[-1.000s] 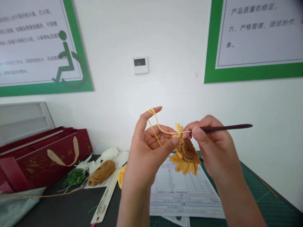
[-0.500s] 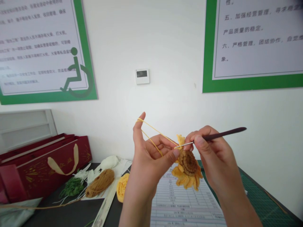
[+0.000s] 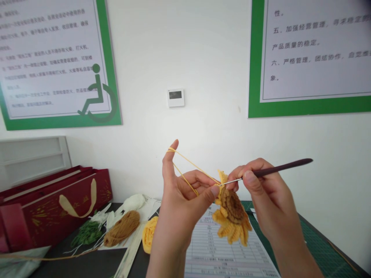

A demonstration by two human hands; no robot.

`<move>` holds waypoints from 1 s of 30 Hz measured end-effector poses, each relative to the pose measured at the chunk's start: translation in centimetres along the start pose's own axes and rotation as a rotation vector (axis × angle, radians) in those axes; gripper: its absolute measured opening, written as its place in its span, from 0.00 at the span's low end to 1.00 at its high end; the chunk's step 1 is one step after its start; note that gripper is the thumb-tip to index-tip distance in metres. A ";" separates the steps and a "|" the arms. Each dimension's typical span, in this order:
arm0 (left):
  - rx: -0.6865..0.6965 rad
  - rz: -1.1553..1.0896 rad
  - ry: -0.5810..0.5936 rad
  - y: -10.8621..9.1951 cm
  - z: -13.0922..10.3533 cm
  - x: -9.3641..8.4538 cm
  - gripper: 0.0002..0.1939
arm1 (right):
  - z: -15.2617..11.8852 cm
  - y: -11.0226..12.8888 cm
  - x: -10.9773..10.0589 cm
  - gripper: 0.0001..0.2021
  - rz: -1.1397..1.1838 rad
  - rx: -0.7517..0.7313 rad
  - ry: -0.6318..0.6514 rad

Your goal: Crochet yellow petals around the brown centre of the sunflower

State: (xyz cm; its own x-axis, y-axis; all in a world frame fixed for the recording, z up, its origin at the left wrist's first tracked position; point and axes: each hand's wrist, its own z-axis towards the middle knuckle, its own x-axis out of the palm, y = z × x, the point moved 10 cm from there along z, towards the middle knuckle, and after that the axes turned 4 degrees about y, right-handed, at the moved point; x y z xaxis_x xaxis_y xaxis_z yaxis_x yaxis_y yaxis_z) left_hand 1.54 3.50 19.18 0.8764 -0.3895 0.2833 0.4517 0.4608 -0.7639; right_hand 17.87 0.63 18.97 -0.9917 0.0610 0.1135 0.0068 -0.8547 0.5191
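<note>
Between thumb and fingers, my left hand (image 3: pixel 185 193) pinches the edge of a crocheted sunflower (image 3: pixel 233 208) with a brown centre and yellow petals. Yellow yarn (image 3: pixel 194 165) loops round its raised index finger and runs taut to the stitches. My right hand (image 3: pixel 266 193) is closed round the dark handle of a crochet hook (image 3: pixel 285 166). The hook's thin metal tip meets the yellow stitches beside my left thumb. The flower hangs below the pinch, petals downward.
A yellow yarn ball (image 3: pixel 149 234), brown yarn (image 3: pixel 123 228) and green yarn (image 3: pixel 87 233) lie at left, near a ruler (image 3: pixel 129 255). A red gift bag (image 3: pixel 58 212) stands behind them. Under my hands are a printed sheet (image 3: pixel 226 260) and a green cutting mat (image 3: pixel 321 247).
My right hand and the hook have shifted slightly right and down in view. The flower sits a little lower. My left hand keeps its pinch, and the yarn stays taut.
</note>
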 end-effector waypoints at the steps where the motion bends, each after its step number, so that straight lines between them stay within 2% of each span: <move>1: 0.001 -0.001 -0.001 0.0 0.0 0.0 0.58 | 0.0 0.1 0.0 0.08 -0.006 -0.009 -0.004; 11: 0.027 0.035 -0.012 0.0 -0.1 -0.2 0.55 | -0.3 1.3 0.1 0.03 -0.075 -0.127 -0.046; 23: 0.008 0.028 -0.019 -0.3 -0.3 0.1 0.54 | -0.3 0.4 -0.1 0.06 0.029 -0.073 -0.080; 30: 0.014 0.054 -0.037 -0.3 -0.5 0.3 0.55 | -0.4 1.1 -0.1 0.06 -0.042 -0.112 -0.071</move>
State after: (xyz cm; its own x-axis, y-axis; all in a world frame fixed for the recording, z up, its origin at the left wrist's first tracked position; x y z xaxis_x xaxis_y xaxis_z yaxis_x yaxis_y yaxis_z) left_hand 1.55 2.87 19.26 0.9049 -0.3342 0.2634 0.4058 0.4914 -0.7706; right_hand 17.89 -0.48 19.22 -0.9792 0.1305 0.1553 -0.0526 -0.9027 0.4271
